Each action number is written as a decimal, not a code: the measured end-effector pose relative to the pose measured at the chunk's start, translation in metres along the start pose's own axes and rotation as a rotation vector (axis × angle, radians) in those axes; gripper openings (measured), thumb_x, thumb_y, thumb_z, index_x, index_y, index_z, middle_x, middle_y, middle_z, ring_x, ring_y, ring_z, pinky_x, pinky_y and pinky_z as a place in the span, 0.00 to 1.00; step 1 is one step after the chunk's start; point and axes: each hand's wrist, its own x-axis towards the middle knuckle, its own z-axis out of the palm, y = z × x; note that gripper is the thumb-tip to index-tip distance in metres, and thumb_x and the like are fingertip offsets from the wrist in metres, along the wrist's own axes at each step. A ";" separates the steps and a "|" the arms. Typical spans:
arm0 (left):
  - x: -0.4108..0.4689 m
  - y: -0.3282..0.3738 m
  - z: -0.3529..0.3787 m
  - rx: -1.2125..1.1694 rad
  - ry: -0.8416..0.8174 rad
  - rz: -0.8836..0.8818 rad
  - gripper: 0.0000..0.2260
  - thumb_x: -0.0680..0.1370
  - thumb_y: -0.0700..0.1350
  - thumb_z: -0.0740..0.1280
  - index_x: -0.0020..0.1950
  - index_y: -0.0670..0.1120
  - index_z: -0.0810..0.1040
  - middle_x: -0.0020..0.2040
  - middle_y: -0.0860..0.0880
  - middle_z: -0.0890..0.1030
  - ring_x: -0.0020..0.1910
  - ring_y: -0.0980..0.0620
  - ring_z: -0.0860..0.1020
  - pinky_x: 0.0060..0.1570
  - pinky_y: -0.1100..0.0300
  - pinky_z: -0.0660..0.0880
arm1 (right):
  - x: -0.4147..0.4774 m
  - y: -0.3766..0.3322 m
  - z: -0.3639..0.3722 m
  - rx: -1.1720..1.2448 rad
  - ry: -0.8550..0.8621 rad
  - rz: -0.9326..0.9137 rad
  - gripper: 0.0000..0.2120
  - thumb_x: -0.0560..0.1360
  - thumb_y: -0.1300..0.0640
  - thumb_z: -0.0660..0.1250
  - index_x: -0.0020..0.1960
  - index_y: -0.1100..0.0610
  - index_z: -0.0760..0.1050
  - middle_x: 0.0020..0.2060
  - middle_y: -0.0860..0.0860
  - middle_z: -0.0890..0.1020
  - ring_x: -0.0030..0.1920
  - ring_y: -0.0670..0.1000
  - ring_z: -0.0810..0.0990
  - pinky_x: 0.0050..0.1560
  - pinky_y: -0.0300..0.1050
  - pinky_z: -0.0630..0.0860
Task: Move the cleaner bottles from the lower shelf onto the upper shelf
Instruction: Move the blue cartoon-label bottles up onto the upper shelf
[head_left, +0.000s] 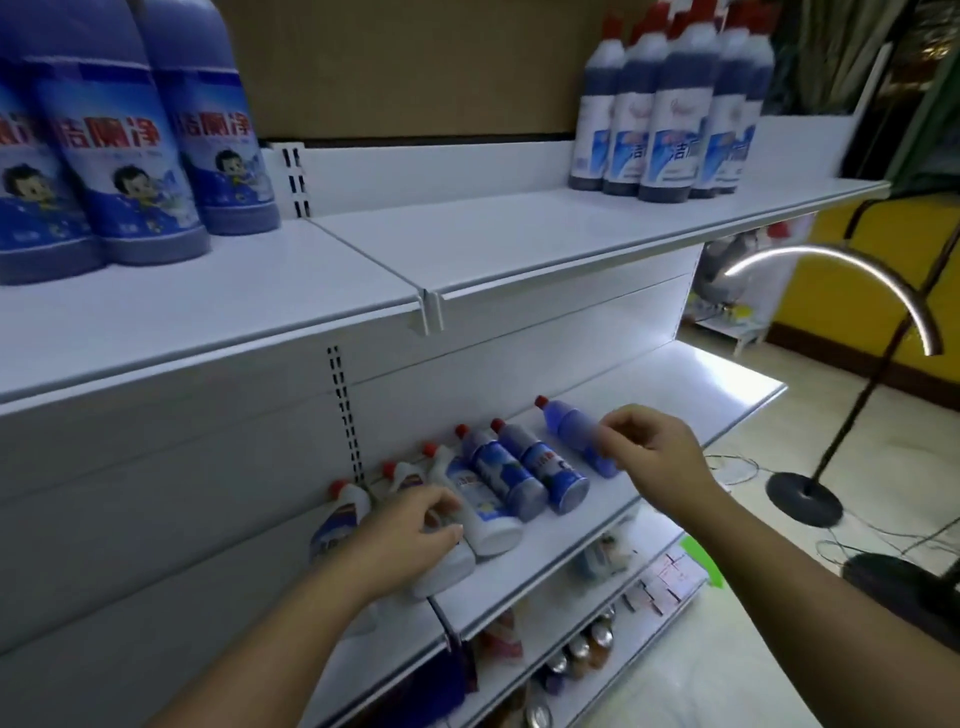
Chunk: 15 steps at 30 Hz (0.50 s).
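Lying cleaner bottles (519, 473) on lower shelf (675, 395)

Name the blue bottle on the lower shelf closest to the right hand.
The rightmost blue bottle, lying apart from the rest, at the fingertips of the right hand.

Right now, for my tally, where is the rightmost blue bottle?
Head view, right of centre: the rightmost blue bottle lies on the lower shelf, right of two other blue bottles, the right hand gripping its base.
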 end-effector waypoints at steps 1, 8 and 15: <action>0.009 -0.002 0.006 0.012 -0.021 -0.017 0.10 0.76 0.49 0.65 0.57 0.53 0.76 0.53 0.55 0.78 0.52 0.58 0.76 0.54 0.61 0.74 | 0.003 0.012 0.003 -0.036 -0.020 0.039 0.12 0.72 0.60 0.67 0.34 0.47 0.77 0.33 0.51 0.82 0.38 0.56 0.80 0.44 0.51 0.78; 0.063 0.009 0.059 -0.042 -0.118 -0.182 0.11 0.76 0.47 0.65 0.58 0.51 0.73 0.52 0.53 0.76 0.52 0.54 0.75 0.53 0.59 0.75 | 0.027 0.109 0.036 -0.353 -0.331 0.342 0.11 0.74 0.50 0.63 0.55 0.51 0.74 0.51 0.50 0.80 0.48 0.50 0.77 0.46 0.41 0.72; 0.098 0.028 0.094 -0.186 -0.012 -0.339 0.07 0.74 0.45 0.66 0.52 0.52 0.73 0.50 0.53 0.76 0.49 0.55 0.75 0.48 0.61 0.72 | 0.052 0.152 0.068 -0.263 -0.410 0.426 0.32 0.72 0.44 0.66 0.71 0.55 0.62 0.66 0.55 0.69 0.62 0.55 0.73 0.59 0.47 0.72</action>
